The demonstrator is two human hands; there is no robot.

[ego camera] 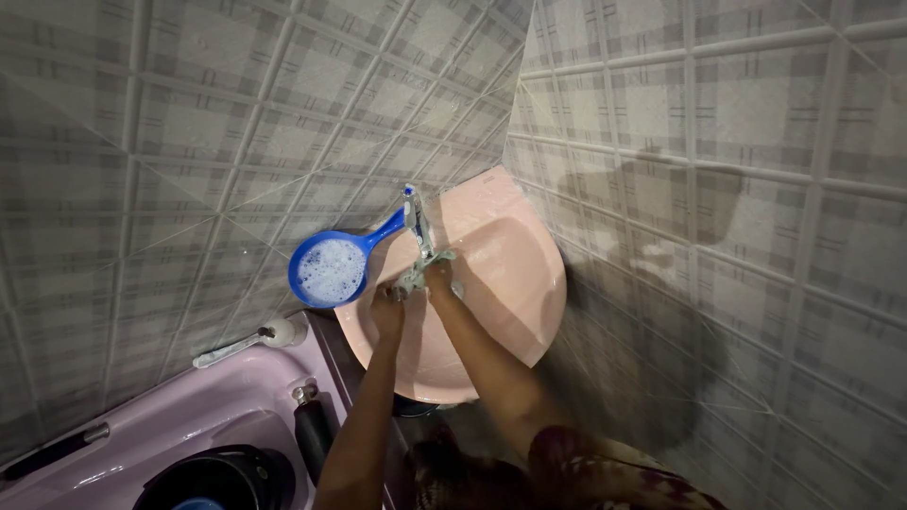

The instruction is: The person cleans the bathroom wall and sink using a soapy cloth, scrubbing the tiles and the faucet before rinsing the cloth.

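Purple tub [203, 406]: sitting low on the left, a dark bucket [219, 479] resting inside it, a chrome handle [232, 347] lying along its rim against the tiled wall
Blue scoop [331, 267]: perching on the left edge of the basin, full of white suds, its handle pointing up toward the tap
Left hand [386, 309]: reaching into the basin at the foot of the tap, fingers curling shut, touching the cloth; how firmly it is gripping I cannot tell
Cloth [419, 272]: a pale greenish rag, bunching up right at the base of the tap, lying between the two hands
Tap [417, 222]: standing upright at the back rim of the basin, chrome with a blue top
Right hand [440, 279]: pressing in just beside the left one, fingers closing over the cloth against the tap's base
Pink basin [510, 283]: hanging in the corner of the two grey tiled walls, both forearms stretching across its bowl
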